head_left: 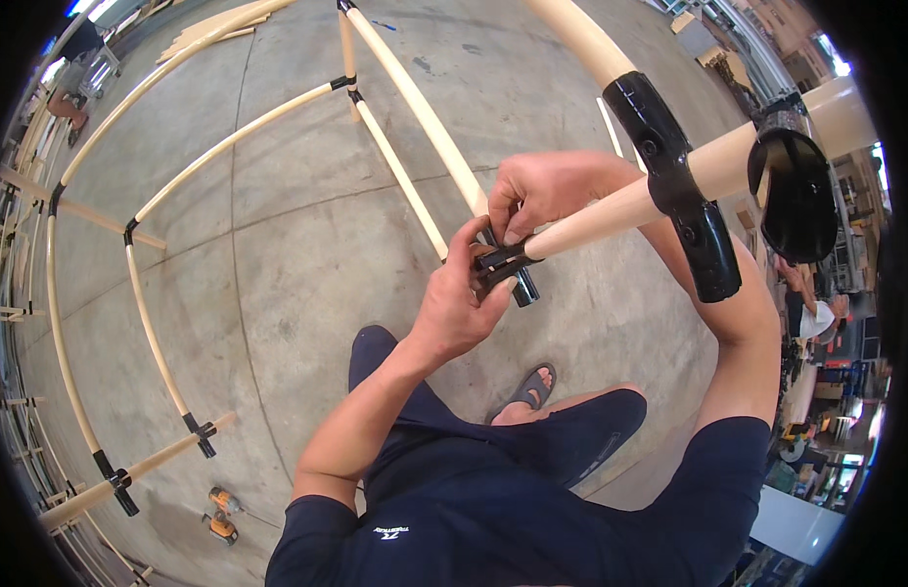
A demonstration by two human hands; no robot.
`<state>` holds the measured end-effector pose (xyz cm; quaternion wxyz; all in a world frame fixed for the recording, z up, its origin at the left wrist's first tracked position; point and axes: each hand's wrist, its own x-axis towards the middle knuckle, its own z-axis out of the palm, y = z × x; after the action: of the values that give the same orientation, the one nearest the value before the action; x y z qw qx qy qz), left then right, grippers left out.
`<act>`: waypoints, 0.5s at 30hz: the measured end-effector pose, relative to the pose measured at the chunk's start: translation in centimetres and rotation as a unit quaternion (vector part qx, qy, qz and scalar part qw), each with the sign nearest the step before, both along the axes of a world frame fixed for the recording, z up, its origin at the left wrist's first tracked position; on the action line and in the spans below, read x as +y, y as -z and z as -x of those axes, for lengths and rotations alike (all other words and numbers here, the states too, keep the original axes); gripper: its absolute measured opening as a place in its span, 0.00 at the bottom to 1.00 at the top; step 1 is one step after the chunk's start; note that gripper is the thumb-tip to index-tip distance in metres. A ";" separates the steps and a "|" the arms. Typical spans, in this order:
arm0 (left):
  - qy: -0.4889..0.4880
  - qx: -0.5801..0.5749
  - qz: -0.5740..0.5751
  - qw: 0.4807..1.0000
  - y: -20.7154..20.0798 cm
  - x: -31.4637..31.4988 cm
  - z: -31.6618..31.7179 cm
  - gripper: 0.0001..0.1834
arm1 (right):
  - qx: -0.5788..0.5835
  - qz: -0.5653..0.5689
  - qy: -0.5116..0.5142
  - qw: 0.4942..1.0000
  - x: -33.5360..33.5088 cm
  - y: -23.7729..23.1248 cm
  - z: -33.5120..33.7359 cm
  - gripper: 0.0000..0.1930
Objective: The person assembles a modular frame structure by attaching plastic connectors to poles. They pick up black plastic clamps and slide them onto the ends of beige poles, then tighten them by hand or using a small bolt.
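Note:
A black pipe joint (501,262) sits where cream-coloured pipes of a frame meet, in front of my body. My left hand (458,301) is closed around the joint from the left, thumb below and fingers above. From the far side, my right hand (557,193) reaches over the cream pipe (596,223), its fingertips pinched together at the joint's top. Whatever lies between those fingertips is too small to make out. Nearer the camera, a larger-looking black joint (674,181) clasps the same pipe, and a round black end piece (794,196) hangs to its right.
More cream pipes with black joints (131,230) form a frame over the concrete floor (307,264) to my left. An orange and black cordless drill (222,514) lies at lower left. One person (68,98) is at far left, another (816,318) at right near cluttered shelving.

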<state>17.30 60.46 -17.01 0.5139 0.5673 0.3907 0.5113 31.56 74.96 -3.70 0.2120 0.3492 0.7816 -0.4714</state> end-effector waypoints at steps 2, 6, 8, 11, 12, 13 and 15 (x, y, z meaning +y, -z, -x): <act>0.004 0.003 -0.008 1.000 0.0 0.0 0.0 0.39 | -0.001 0.001 0.007 1.000 0.0 -0.3 -0.3 0.08; 0.012 -0.005 0.009 1.000 0.1 0.0 0.0 0.38 | 0.032 0.046 0.019 0.998 -0.1 -0.8 -0.7 0.12; 0.017 0.002 0.013 1.000 0.4 0.0 0.1 0.38 | 0.028 0.014 0.026 0.999 -0.6 -0.2 -0.6 0.14; 0.017 0.012 0.001 1.000 0.8 0.1 -0.2 0.36 | 0.021 -0.011 0.025 0.999 -0.4 0.9 -1.6 0.15; 0.008 0.017 -0.006 1.000 1.0 0.1 -0.4 0.34 | 0.031 -0.014 0.035 0.999 -0.3 0.8 -1.8 0.15; 0.018 0.027 -0.010 0.999 1.1 0.5 -0.4 0.34 | 0.042 -0.021 0.063 0.997 -0.3 0.7 -2.0 0.14; 0.014 -0.002 -0.056 0.998 1.2 0.7 -1.4 0.26 | 0.049 -0.020 0.129 0.990 -0.5 0.6 -5.8 0.13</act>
<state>18.68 61.20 -18.24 0.4887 0.5997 0.3524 0.5266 37.35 74.47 -4.26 0.1037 0.4278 0.7485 -0.4960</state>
